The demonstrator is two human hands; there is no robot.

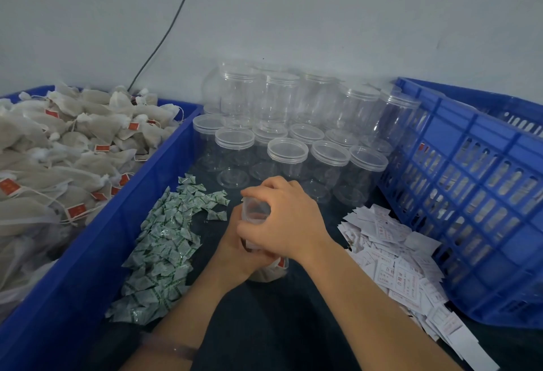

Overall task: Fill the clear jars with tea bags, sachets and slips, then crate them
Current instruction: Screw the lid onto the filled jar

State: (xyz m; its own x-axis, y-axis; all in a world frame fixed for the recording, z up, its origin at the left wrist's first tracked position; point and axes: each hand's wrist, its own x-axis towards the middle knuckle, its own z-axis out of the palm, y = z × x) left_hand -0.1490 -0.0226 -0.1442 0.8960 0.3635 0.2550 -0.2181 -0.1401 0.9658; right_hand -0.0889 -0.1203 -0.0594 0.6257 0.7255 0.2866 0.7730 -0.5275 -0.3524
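Plain pale wall (323, 12), thin dark cable (173, 26) down it.

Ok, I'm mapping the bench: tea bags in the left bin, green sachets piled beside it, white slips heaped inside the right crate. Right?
No: the head view shows the white slips on the table beside the right crate, not inside it. The rest holds.

Head-worn camera looks forward and down, close over the dark table (273, 326)

Left hand (235, 256) and right hand (285, 220) were bare, with both forearms uncovered to the frame edge. A thin greyish band (173, 347) circled the left forearm at 7 o'clock. It was blurred, material undetermined.
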